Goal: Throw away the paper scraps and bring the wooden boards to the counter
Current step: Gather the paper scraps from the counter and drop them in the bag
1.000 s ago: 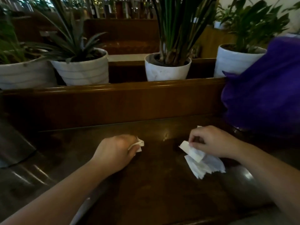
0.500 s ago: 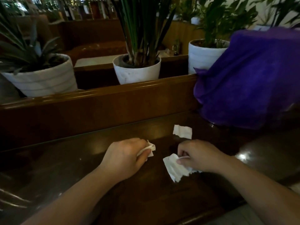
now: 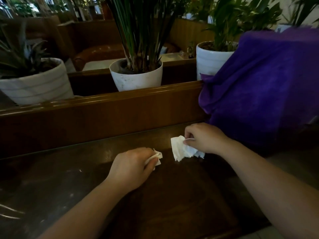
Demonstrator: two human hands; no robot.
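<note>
Paper is in both my hands. My left hand (image 3: 131, 167) is curled tight around a small white scrap (image 3: 158, 156), and a bit of it sticks out on the right by my thumb. My right hand (image 3: 205, 138) pinches a bigger torn piece (image 3: 181, 150) with my fingers, and it hangs down to touch the dark table (image 3: 172, 195). The two scraps are near each other with a little gap of bare table between them. The near part of the table is bare wood all the way to its edge. On the far side a wooden wall (image 3: 103, 112) closes the table off. Three white plant pots (image 3: 136, 76) sit behind that wall. A big purple cloth (image 3: 267, 87) fills the far right, just beside my right hand. I cannot see any wooden boards.
</note>
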